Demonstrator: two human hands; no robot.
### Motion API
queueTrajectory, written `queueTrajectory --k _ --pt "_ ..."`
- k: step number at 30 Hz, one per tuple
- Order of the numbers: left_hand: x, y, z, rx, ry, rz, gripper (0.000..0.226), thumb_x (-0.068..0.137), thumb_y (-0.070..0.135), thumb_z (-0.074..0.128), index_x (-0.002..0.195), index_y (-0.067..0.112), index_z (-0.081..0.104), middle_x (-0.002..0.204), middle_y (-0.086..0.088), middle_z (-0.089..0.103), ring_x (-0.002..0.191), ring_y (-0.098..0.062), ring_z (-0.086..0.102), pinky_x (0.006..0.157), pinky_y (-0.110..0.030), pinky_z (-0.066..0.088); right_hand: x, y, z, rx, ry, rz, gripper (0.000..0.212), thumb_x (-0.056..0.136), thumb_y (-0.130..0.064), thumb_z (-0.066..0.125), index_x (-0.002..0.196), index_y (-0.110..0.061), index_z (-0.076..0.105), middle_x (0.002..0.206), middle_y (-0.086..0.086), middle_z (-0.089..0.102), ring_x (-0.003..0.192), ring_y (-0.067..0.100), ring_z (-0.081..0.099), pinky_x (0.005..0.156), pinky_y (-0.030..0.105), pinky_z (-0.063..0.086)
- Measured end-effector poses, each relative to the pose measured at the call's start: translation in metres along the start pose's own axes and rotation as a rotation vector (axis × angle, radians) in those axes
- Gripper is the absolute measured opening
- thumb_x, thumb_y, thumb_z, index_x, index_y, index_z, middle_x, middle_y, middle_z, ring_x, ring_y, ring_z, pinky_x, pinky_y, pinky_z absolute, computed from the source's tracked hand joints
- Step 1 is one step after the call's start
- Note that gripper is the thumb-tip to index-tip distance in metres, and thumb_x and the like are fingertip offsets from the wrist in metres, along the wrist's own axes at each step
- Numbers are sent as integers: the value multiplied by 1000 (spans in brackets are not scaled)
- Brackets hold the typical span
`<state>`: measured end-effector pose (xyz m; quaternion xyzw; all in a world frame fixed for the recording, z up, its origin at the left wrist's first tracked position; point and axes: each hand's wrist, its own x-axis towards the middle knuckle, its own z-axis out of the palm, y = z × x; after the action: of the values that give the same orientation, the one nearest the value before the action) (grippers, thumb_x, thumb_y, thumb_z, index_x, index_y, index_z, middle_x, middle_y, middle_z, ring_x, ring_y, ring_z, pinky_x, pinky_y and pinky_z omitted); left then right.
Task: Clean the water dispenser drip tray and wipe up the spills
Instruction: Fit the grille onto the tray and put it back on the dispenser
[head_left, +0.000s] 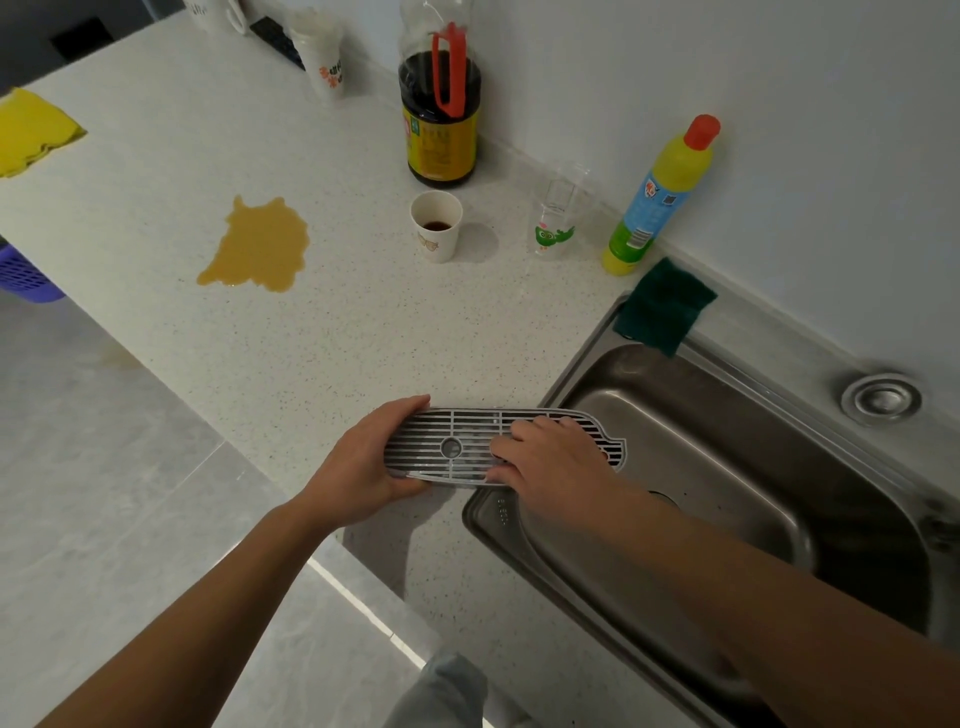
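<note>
A grey slotted drip tray (457, 431) is held level over the counter edge beside the sink. My left hand (363, 467) grips its left end, thumb on the far rim. On the tray's right half lies my right hand (550, 462), fingers curled over the grille and its near edge. A yellow-brown spill (260, 247) spreads on the speckled countertop (363, 332) to the far left. A folded yellow cloth (31, 130) lies at the counter's left edge. A dark green sponge (662, 306) hangs over the sink's far corner.
A steel sink (727, 467) fills the right side. Near the wall stand a dark sauce bottle (441, 114), a paper cup with dark liquid (436, 226), a clear glass (558, 218) and a yellow detergent bottle (660, 197). A purple basket (26, 275) sits below left.
</note>
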<state>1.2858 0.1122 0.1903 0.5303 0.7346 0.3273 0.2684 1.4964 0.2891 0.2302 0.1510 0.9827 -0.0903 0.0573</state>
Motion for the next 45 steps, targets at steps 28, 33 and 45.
queueTrajectory --k 28,33,45 --pt "-27 45 19 -137 408 -586 41 105 50 44 91 27 74 95 1 74 95 -18 65 81 -38 55 -57 34 6 1324 180 1089 30 97 -49 61 109 -22 61 105 7 75 88 30 75 82 51 64" --pt "-66 75 8 -704 532 -684 36 108 38 49 134 24 68 115 1 78 103 -22 75 89 -42 64 -82 7 -15 1418 258 990 30 95 -49 64 112 -25 63 96 1 79 85 22 77 64 31 62" --pt "-276 91 -24 -823 911 -819 24 105 31 55 117 28 76 103 -6 80 94 -25 77 74 -37 62 -97 -129 14 1512 15 699 36 91 -48 71 110 -19 65 90 2 80 78 22 78 63 32 62"
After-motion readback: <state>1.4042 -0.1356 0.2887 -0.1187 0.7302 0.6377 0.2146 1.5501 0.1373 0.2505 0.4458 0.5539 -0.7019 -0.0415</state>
